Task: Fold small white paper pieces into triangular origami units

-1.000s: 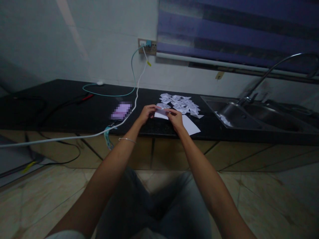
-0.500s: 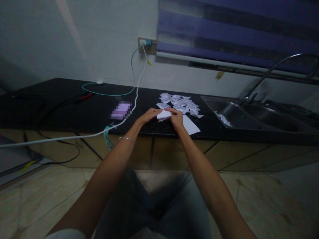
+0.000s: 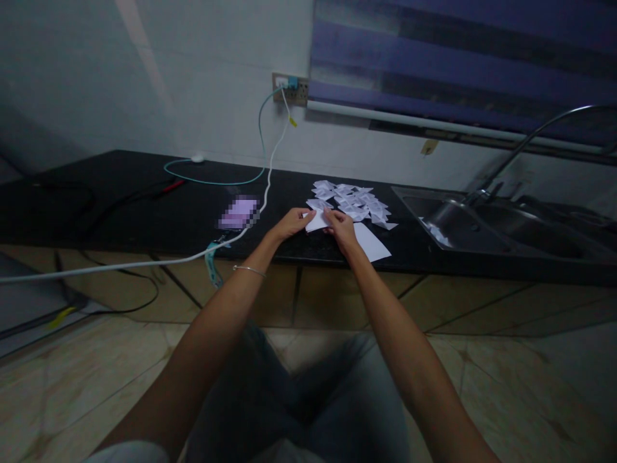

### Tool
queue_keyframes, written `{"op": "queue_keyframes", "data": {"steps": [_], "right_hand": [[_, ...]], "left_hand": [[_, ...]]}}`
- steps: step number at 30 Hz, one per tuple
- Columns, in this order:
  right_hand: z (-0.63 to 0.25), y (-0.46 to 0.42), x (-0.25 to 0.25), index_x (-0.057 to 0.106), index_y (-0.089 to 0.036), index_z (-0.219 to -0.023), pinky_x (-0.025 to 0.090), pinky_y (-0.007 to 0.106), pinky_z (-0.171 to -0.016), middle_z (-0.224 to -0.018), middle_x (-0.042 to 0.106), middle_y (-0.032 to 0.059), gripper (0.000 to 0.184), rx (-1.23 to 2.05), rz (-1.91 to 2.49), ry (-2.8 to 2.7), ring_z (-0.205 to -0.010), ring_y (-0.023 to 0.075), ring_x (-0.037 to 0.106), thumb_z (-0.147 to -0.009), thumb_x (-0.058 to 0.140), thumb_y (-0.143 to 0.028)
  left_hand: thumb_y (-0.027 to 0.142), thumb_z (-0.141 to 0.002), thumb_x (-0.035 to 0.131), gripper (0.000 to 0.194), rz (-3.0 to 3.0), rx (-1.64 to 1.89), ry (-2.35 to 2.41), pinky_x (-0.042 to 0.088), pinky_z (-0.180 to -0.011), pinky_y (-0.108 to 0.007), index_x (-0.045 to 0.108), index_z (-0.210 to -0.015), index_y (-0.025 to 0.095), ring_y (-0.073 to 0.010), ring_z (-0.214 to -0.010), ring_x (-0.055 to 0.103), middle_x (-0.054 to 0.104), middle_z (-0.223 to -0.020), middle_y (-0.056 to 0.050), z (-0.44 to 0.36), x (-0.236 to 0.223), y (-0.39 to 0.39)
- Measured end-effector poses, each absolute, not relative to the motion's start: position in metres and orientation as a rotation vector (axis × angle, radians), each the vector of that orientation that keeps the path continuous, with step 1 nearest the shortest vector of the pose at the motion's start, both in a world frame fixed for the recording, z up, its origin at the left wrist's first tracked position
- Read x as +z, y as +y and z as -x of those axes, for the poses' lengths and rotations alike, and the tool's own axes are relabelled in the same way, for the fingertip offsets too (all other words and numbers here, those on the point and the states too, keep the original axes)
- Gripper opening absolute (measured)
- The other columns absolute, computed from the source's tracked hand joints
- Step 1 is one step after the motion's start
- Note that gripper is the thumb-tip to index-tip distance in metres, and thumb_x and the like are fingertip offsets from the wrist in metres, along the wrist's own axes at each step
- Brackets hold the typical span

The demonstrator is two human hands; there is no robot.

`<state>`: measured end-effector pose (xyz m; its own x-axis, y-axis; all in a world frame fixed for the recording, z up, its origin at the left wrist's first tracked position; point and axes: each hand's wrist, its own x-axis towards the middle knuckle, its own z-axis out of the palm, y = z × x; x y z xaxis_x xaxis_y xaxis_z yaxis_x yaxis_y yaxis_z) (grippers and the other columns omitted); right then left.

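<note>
A small folded piece of white paper (image 3: 317,222) is held between my two hands, over the front part of the black counter. My left hand (image 3: 291,224) pinches its left edge, thumb on top. My right hand (image 3: 341,227) grips the right side with thumb and fingers; some fingertips are hidden behind or under the paper. Just beyond lies a cluster of several folded white paper pieces (image 3: 354,202) with pointed corners. Flat white sheets (image 3: 371,242) rest beside my right wrist, partly covered by it.
A phone-like pink object (image 3: 238,212), blurred out, lies left with a teal strap (image 3: 213,265). A white cable (image 3: 193,259) runs across the counter to the wall socket (image 3: 290,89). At right is a metal sink (image 3: 448,222) with a curved faucet (image 3: 530,136).
The held paper lies flatter between my hands, and my right thumb now presses on its top face. My right fingers have shifted along its edge. The view has moved slightly.
</note>
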<state>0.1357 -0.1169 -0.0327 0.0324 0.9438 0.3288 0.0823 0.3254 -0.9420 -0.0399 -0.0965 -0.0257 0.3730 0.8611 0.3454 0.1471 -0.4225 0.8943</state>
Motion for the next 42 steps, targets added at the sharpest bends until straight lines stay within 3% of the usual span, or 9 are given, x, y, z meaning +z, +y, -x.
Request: {"op": "queue_keyframes", "data": {"steps": [6,12,17,21,28,35,42], "right_hand": [[-0.137,-0.124,-0.034,0.074,-0.014,-0.088,0.047,0.025,-0.056,-0.072,0.071,0.0024,0.051,1.066,0.963,-1.337,-0.059,0.0125,0.058,-0.060,0.085,-0.056],[-0.137,-0.123,-0.035,0.073,-0.015,-0.088,0.051,0.028,-0.064,-0.082,0.076,0.0056,0.049,1.048,0.931,-1.306,-0.068,0.0164,0.065,-0.060,0.086,-0.053],[-0.137,-0.123,-0.036,0.072,-0.016,-0.088,0.053,0.029,-0.069,-0.088,0.078,0.0073,0.049,1.019,0.912,-1.316,-0.076,0.0188,0.068,-0.061,0.085,-0.054],[-0.139,-0.119,-0.039,0.072,-0.016,-0.091,0.053,0.030,-0.071,-0.090,0.078,0.0073,0.050,1.008,0.920,-1.315,-0.078,0.0193,0.069,-0.061,0.085,-0.054],[-0.139,-0.120,-0.038,0.071,-0.017,-0.086,0.050,0.025,-0.067,-0.085,0.076,0.0042,0.040,1.001,0.870,-1.319,-0.070,0.0144,0.065,-0.065,0.086,-0.047],[-0.137,-0.122,-0.034,0.070,-0.016,-0.067,0.043,0.025,-0.053,-0.062,0.069,0.0051,0.050,0.988,0.986,-1.438,-0.051,0.0113,0.054,-0.077,0.069,-0.065],[-0.139,-0.123,-0.035,0.069,-0.016,-0.061,0.042,0.026,-0.055,-0.062,0.070,0.0074,0.059,0.938,0.996,-1.548,-0.050,0.0119,0.054,-0.079,0.063,-0.072]], "left_hand": [[0.047,-0.086,0.065,0.038,-1.721,1.124,0.895,0.038,-0.048,-0.020,0.055,-0.068,0.015,-0.0097,-0.052,0.051,0.055,-0.057,0.003,0.038,-0.022,-0.102],[0.051,-0.092,0.059,0.045,-1.787,0.946,0.799,0.044,-0.054,-0.022,0.066,-0.072,0.011,-0.0103,-0.053,0.056,0.063,-0.058,-0.002,0.041,-0.018,-0.108],[0.053,-0.094,0.056,0.055,-1.927,0.867,0.827,0.035,-0.050,-0.020,0.061,-0.058,0.012,-0.0073,-0.046,0.048,0.056,-0.049,-0.002,0.042,-0.016,-0.111],[0.048,-0.091,0.061,0.046,-1.864,0.929,0.895,0.027,-0.046,-0.020,0.059,-0.062,0.013,-0.0067,-0.046,0.041,0.052,-0.050,0.001,0.041,-0.018,-0.108],[0.044,-0.086,0.068,0.038,-1.799,0.973,0.836,0.031,-0.050,-0.021,0.061,-0.067,0.012,-0.0075,-0.051,0.042,0.053,-0.056,0.001,0.038,-0.018,-0.104],[0.063,-0.078,0.068,0.057,-1.739,1.090,0.842,0.039,-0.057,-0.020,0.067,-0.091,0.008,-0.0106,-0.064,0.052,0.065,-0.073,-0.004,0.040,-0.018,-0.103],[0.071,-0.073,0.066,0.066,-1.765,1.092,0.819,0.043,-0.060,-0.022,0.068,-0.089,0.007,-0.0118,-0.068,0.055,0.065,-0.076,-0.005,0.041,-0.023,-0.100]]}}
